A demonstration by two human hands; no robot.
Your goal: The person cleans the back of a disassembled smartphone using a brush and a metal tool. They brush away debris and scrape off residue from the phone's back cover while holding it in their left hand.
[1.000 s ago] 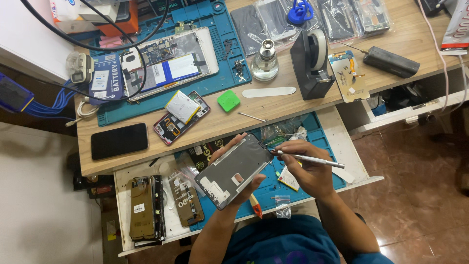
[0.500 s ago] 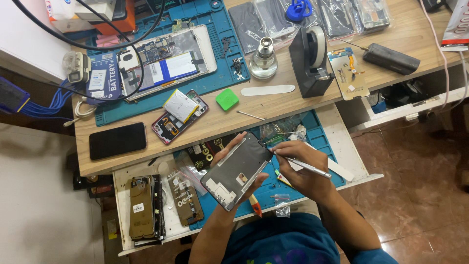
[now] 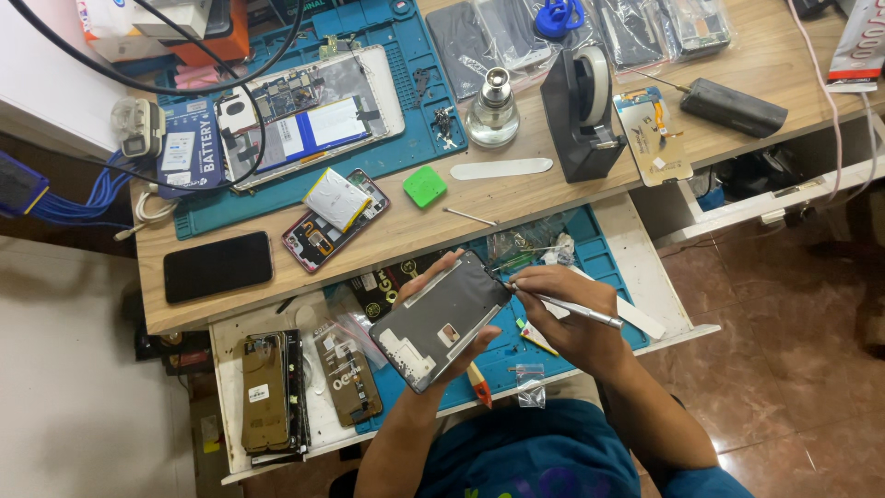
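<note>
My left hand (image 3: 442, 355) cradles a grey phone frame (image 3: 441, 321) from beneath, tilted over the pull-out drawer. My right hand (image 3: 562, 314) grips a slim silver tool (image 3: 576, 311), like a screwdriver or tweezers, whose tip touches the frame's upper right corner. Both hands hover above the blue mat (image 3: 539, 346) lying in the drawer.
On the wooden desk (image 3: 516, 198) lie a black phone (image 3: 218, 266), an opened phone with a battery (image 3: 335, 216), an opened tablet on a blue mat (image 3: 309, 115), a green pick (image 3: 424, 186), a glass bottle (image 3: 492, 112), and a black tape dispenser (image 3: 581, 111). Several phone parts (image 3: 267, 392) fill the drawer's left side.
The frame has tilted slightly in my left hand. My right hand has shifted the tool tip to the frame's upper right corner.
</note>
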